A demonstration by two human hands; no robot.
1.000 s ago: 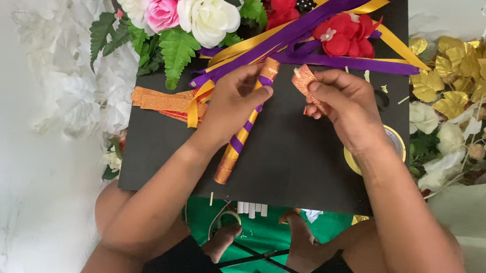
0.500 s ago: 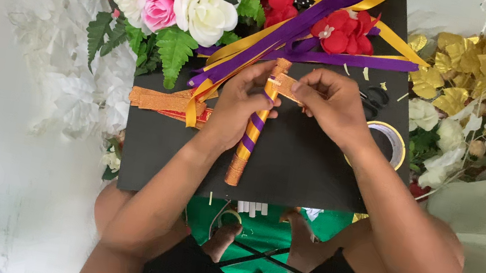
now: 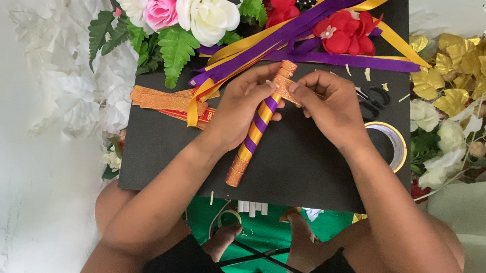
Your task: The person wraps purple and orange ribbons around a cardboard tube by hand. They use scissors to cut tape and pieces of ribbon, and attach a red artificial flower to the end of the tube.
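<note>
Over a black board (image 3: pixel 289 170), the left hand (image 3: pixel 241 107) grips a striped stick (image 3: pixel 259 123); the right hand (image 3: pixel 332 105) pinches an orange strip (image 3: pixel 286 87) on it. Bare board lies below — ribbons (image 3: pixel 312 27), flowers (image 3: pixel 201 10), scissors (image 3: pixel 374 97) and tape roll (image 3: pixel 392 144) crowd the top and right.

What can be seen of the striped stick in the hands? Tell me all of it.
The striped stick is a slim rod wound in spiral purple and gold bands, with glittery orange wrap at both ends. It lies slanted over the black board, top end away from the person. The left hand grips its middle; the right hand presses a glittery orange strip near its top.
</note>
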